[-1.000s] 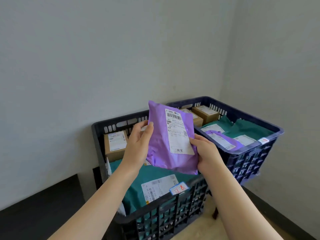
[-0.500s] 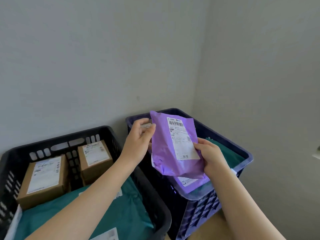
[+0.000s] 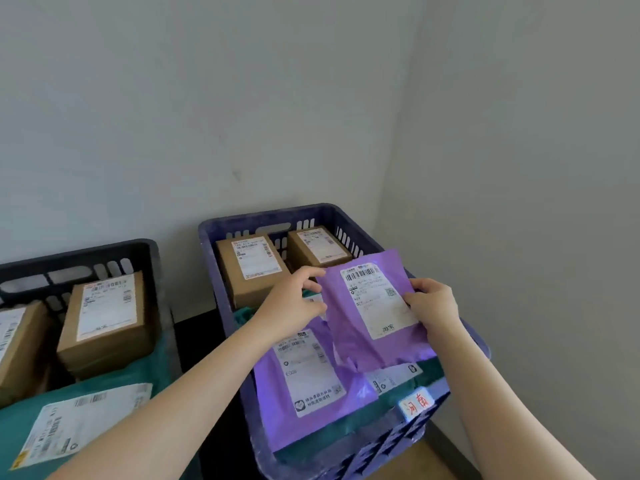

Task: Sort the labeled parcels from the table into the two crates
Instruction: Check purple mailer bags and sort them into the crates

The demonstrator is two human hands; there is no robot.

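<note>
Down over the blue crate [image 3: 263, 213] now.
Grips the purple parcel [image 3: 374, 306] with 2 hands, left hand [image 3: 294, 303] at its left edge, right hand [image 3: 433, 306] on its right (neither released); seems ready to drop.

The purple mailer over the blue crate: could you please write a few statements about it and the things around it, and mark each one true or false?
1. The left hand and the right hand both hold the purple mailer above the blue crate. True.
2. The label on the held mailer faces down. False: it faces up, towards the camera.
3. Two cardboard boxes sit at the far end of the blue crate. True.
4. The black crate has nothing in it. False: it holds other boxes and a green mailer.
5. A second purple mailer lies in the blue crate. True.
</note>
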